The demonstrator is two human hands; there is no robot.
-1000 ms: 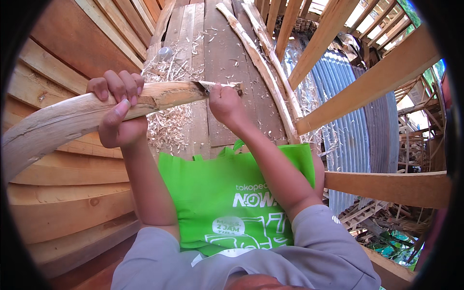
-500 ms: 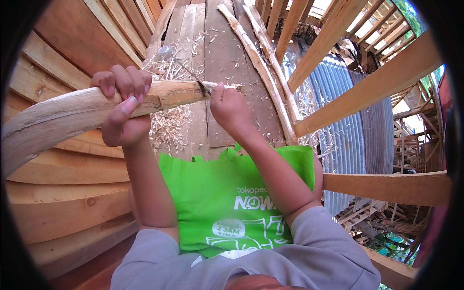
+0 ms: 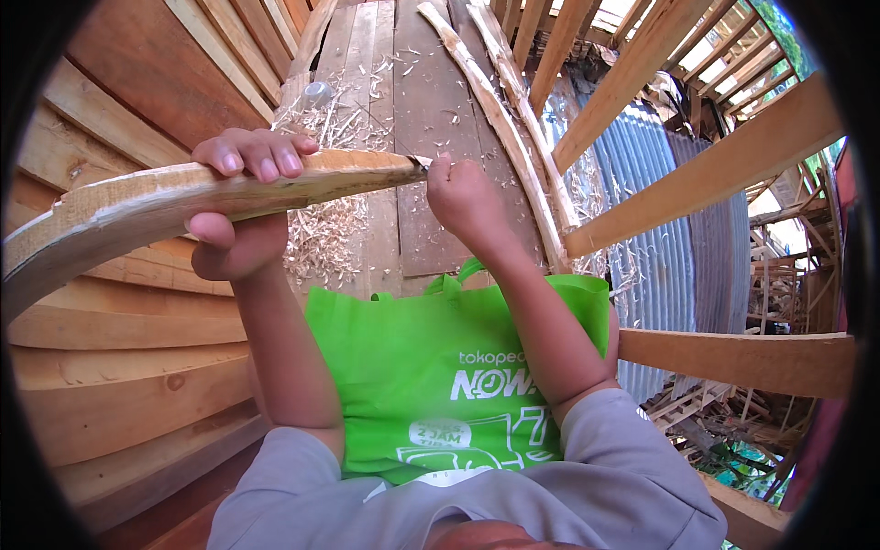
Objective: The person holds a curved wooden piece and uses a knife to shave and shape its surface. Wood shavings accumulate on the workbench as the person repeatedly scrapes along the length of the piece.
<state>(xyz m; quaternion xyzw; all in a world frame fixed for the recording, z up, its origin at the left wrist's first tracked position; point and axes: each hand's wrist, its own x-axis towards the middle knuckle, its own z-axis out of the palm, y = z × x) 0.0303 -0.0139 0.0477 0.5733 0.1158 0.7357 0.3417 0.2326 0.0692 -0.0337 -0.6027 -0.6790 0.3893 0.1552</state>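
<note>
A long, curved piece of peeled wood (image 3: 165,194) comes in from the left edge and narrows to a pale end near the middle. My left hand (image 3: 243,197) holds it, fingers over the top and thumb underneath. My right hand (image 3: 466,197) is closed in a fist at the narrow end, around what looks like a knife; the handle is hidden in the fist. Its thin dark blade (image 3: 414,159) lies at the wood's tip, seen nearly edge-on. A green cloth bag (image 3: 394,367) covers my lap beneath both forearms.
Wood shavings (image 3: 335,234) litter the plank floor (image 3: 422,211). A clear plastic cup (image 3: 318,93) lies among them. Two peeled poles (image 3: 500,119) rest to the right, beside wooden railing bars (image 3: 706,174) and corrugated metal sheets (image 3: 665,229). Stacked boards (image 3: 128,394) line the left.
The wood has rolled, showing a flatter cut face, and its tip sits farther right. My left fingers have loosened and shifted along it. My right hand has moved slightly right with the blade.
</note>
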